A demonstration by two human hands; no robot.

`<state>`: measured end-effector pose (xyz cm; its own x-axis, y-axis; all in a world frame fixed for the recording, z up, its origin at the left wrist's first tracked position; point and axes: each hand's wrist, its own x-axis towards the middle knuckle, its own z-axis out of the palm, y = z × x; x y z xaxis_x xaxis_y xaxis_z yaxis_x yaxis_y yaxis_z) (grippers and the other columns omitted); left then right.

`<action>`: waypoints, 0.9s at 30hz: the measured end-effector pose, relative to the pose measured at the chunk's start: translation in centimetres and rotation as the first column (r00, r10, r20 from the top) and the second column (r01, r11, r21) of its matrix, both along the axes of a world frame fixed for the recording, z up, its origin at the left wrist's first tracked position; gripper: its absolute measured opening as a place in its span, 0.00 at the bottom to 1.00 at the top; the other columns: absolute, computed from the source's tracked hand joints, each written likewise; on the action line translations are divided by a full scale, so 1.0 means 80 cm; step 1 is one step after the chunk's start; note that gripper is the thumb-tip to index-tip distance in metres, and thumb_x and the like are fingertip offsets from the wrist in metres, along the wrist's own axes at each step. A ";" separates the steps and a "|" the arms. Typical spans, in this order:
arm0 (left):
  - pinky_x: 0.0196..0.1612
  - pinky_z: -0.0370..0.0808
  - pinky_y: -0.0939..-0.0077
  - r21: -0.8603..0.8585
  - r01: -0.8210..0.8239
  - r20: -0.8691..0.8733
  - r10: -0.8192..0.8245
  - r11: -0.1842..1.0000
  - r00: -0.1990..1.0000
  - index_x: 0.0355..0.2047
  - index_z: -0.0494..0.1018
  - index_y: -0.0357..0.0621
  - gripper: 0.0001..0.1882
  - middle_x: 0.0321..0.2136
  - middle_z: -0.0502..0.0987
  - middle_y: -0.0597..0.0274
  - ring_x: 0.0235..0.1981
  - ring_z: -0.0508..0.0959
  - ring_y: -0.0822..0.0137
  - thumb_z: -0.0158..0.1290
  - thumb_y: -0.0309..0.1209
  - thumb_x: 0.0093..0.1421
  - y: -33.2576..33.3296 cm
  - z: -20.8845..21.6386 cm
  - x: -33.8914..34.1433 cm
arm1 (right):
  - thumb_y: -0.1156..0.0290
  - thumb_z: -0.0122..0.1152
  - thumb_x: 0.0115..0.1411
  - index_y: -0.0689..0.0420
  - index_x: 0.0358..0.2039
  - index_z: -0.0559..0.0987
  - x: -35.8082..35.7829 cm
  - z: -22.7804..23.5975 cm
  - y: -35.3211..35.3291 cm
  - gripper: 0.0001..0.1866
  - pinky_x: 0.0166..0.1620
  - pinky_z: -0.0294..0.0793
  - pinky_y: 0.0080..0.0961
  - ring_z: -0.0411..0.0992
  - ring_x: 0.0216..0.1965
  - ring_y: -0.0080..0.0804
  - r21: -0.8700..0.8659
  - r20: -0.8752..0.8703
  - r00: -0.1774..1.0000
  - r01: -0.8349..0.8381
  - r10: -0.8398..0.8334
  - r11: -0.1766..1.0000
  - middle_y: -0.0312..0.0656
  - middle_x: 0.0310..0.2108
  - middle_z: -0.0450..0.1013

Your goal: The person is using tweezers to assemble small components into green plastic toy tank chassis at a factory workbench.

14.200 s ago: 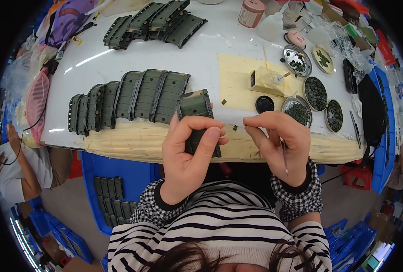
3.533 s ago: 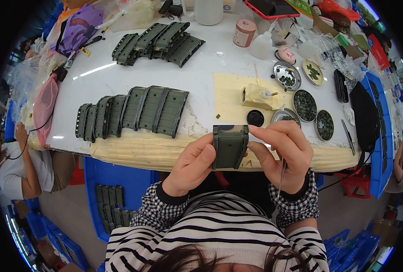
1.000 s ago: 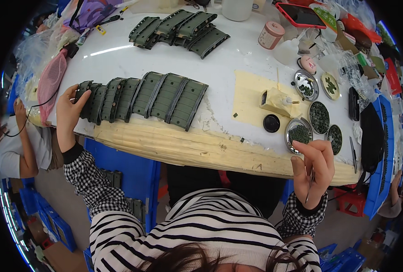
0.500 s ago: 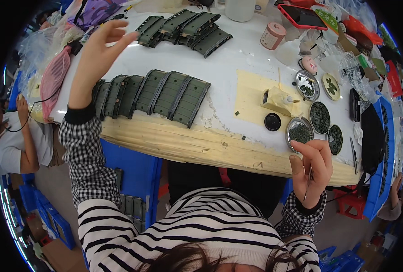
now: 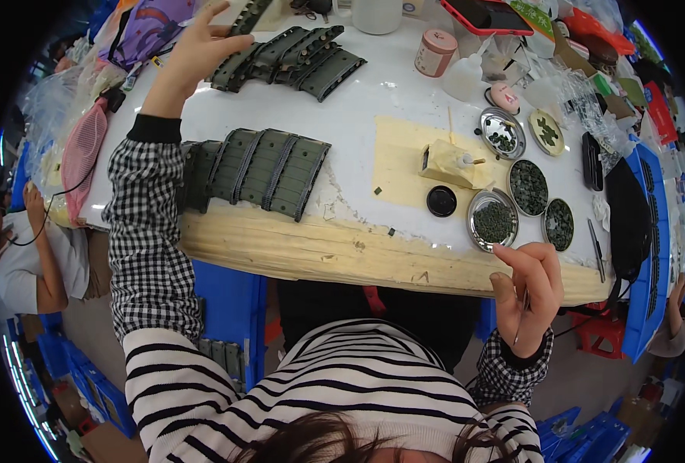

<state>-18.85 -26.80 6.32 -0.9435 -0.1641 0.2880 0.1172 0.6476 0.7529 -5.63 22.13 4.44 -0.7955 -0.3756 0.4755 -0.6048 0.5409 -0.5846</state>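
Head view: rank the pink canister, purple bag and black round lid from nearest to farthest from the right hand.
1. Black round lid: ahead and left of the right hand.
2. Pink canister: farther ahead, also left.
3. Purple bag: at the picture's upper left.

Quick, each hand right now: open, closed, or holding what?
Left hand: closed on a green part.
Right hand: curled around a thin tool; its exact kind can't be told.
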 end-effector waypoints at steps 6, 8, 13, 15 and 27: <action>0.55 0.71 0.68 0.654 0.277 -0.160 -0.229 0.704 0.960 0.63 0.54 0.31 0.35 0.41 0.71 0.62 0.44 0.74 0.70 0.56 0.24 0.57 0.077 0.033 0.131 | 0.32 0.15 0.63 0.61 0.35 0.83 0.002 -0.004 0.011 0.50 0.23 0.59 0.21 0.61 0.20 0.22 -0.107 0.120 0.985 0.135 -0.122 0.985 0.42 0.29 0.69; 0.39 0.67 0.84 0.694 0.295 -0.202 -0.215 0.657 0.955 0.60 0.57 0.34 0.38 0.45 0.68 0.59 0.35 0.67 0.77 0.62 0.29 0.51 0.111 0.024 0.181 | 0.30 0.09 0.61 0.61 0.33 0.83 -0.008 -0.014 0.005 0.54 0.23 0.60 0.22 0.63 0.20 0.25 -0.229 0.038 0.999 0.032 -0.024 0.973 0.43 0.28 0.70; 0.35 0.68 0.80 0.883 0.403 -0.298 -0.376 0.242 0.878 0.47 0.62 0.47 0.34 0.34 0.78 0.55 0.33 0.74 0.71 0.65 0.18 0.40 0.222 -0.034 0.222 | 0.26 -0.05 0.51 0.62 0.29 0.82 -0.004 -0.005 0.009 0.64 0.34 0.72 0.25 0.67 0.22 0.30 -0.058 0.316 0.941 0.148 -0.123 0.987 0.43 0.20 0.70; 0.42 0.73 0.74 0.906 0.370 -0.252 -0.437 0.208 0.863 0.52 0.61 0.43 0.37 0.34 0.78 0.56 0.38 0.77 0.65 0.64 0.16 0.42 0.253 -0.048 0.220 | 0.34 0.19 0.63 0.64 0.34 0.82 -0.009 0.005 0.008 0.48 0.38 0.73 0.25 0.71 0.27 0.29 -0.181 0.295 0.954 0.117 -0.060 0.977 0.43 0.22 0.72; 0.50 0.78 0.62 0.993 -0.063 0.100 -0.427 0.099 0.899 0.57 0.61 0.33 0.22 0.45 0.77 0.45 0.46 0.80 0.58 0.50 0.27 0.65 0.300 -0.049 0.225 | 0.77 0.59 0.61 0.65 0.36 0.80 -0.043 -0.034 0.011 0.06 0.32 0.68 0.18 0.71 0.28 0.24 -0.203 0.363 0.929 0.150 -0.068 0.967 0.42 0.27 0.75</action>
